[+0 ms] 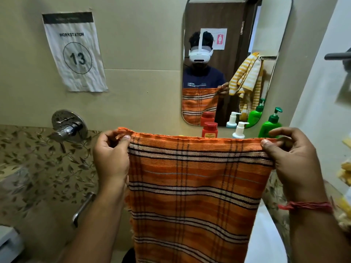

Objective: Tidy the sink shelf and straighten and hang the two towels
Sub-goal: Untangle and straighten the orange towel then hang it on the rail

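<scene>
Two hands hold an orange striped towel [191, 186] spread out before the mirror [237, 59].

Both forearms rise from the lower edge, the left hand [111, 158] and right hand [292, 160] level and well apart, each pinching a top corner between thumb and curled fingers so the top hem is taut. The towel's lower end is cut off by the frame, and it hides the sink shelf's front. Behind its hem stand a red jar [209, 130], a white pump bottle [239, 130] and a green pump bottle [270, 124].
</scene>
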Motion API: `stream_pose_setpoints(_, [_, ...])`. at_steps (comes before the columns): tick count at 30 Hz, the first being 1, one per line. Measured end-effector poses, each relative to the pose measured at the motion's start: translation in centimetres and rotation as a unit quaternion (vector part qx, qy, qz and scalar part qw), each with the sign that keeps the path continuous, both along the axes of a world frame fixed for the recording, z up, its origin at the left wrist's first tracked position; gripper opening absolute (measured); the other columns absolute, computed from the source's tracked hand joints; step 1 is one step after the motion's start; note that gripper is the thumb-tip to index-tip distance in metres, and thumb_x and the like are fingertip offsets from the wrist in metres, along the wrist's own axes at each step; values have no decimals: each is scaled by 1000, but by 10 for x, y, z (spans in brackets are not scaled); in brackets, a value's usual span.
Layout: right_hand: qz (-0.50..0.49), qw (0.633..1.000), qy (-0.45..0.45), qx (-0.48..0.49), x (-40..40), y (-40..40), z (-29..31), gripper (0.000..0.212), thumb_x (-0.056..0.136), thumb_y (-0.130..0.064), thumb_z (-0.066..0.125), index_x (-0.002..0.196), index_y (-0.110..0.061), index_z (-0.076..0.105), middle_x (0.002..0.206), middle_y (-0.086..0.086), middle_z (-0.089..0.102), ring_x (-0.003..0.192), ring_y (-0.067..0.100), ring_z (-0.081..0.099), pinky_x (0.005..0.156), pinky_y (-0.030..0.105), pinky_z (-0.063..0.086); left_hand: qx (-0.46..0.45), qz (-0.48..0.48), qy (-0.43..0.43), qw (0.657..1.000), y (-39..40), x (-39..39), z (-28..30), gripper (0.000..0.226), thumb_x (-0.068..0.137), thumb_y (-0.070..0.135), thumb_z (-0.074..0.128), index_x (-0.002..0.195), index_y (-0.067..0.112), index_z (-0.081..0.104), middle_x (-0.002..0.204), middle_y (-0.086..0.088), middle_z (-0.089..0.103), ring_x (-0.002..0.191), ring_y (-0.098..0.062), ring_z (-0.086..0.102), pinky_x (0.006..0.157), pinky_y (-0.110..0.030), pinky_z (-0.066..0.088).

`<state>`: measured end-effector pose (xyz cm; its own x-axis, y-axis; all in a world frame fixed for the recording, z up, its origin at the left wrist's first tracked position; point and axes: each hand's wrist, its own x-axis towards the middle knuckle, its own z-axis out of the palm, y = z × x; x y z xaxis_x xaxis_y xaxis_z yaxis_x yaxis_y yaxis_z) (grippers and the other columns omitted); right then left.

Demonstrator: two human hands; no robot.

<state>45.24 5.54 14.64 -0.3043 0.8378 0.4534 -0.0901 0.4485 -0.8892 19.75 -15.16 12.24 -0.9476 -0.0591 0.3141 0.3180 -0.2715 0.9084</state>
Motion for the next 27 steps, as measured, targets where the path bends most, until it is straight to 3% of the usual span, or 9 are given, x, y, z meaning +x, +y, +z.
stream_pose_setpoints(4, [20, 999, 17, -31, -13, -24, 2, 16, 91, -8, 65, 96, -23, 67, 89, 11, 69, 77, 30, 70, 52, 33, 55, -29, 3, 8, 1000, 11, 17, -3, 24, 86, 10, 72, 84, 32, 62, 90, 9, 69, 84, -9, 67, 80, -29, 56])
stream_pose_setpoints(8, [170, 977, 64, -116, -34, -59, 5, 10, 86, -3, 66, 88, -12, 70, 84, 11, 71, 71, 23, 71, 57, 30, 59, -63, -21, 37, 997, 25, 47, -5, 23, 87, 9, 71, 87, 29, 61, 91, 9, 68, 81, -4, 64, 71, -16, 48])
stream_pose_setpoints(11, [274, 942, 99, -165, -44, -78, 3, 17, 75, -9, 68, 92, -9, 71, 85, 9, 73, 84, 25, 74, 73, 35, 62, -64, -42, 47, 996, 29, 65, -4, 19, 88, 11, 71, 94, 27, 63, 95, 7, 69, 87, -6, 66, 77, -19, 54])
stream_pose_setpoints(14, [302, 950, 22, -74, -46, -88, -1, 28, 83, 5, 67, 100, -17, 72, 100, 5, 75, 101, 19, 71, 89, 36, 57, -53, -76, 52, 994, 29, 77, -2, 19, 89, 11, 70, 95, 28, 64, 97, 7, 71, 90, -8, 69, 79, -27, 59])
stream_pose_setpoints(17, [209, 973, -55, 79, -44, -94, -2, 27, 86, 3, 67, 93, -22, 72, 91, -8, 73, 93, 7, 70, 83, 27, 58, -39, -116, 49, 991, 25, 86, -1, 20, 90, 11, 70, 96, 29, 65, 96, 7, 72, 90, -9, 71, 75, -29, 61])
stream_pose_setpoints(20, [110, 953, -138, 245, -46, -98, -3, 15, 86, -9, 68, 94, -21, 71, 97, -13, 61, 96, 4, 58, 81, 19, 53, -24, -162, 53, 985, 22, 93, -3, 24, 90, 8, 70, 91, 31, 64, 91, 10, 73, 88, -9, 71, 69, -22, 59])
stream_pose_setpoints(22, [90, 938, -166, 289, -49, -99, -6, 10, 88, -17, 66, 96, -21, 65, 99, -13, 56, 98, 5, 53, 82, 24, 51, -21, -191, 51, 980, 20, 96, -4, 27, 89, 5, 70, 88, 31, 66, 89, 10, 73, 87, -11, 72, 71, -24, 59])
stream_pose_setpoints(25, [75, 930, -179, 313, -53, -104, -8, 7, 90, -30, 63, 94, -27, 59, 87, -15, 58, 83, 4, 53, 75, 33, 52, 1, -234, 19, 972, 20, 99, -8, 27, 89, 5, 70, 90, 32, 67, 92, 3, 74, 91, -19, 73, 76, -35, 61])
stream_pose_setpoints(27, [65, 926, -185, 323, -55, -105, -9, 10, 89, -36, 63, 92, -28, 59, 81, -15, 60, 76, 6, 55, 72, 35, 52, 22, -269, -7, 963, 19, 100, -10, 21, 89, 4, 69, 98, 23, 68, 96, -2, 75, 94, -24, 74, 76, -36, 61])
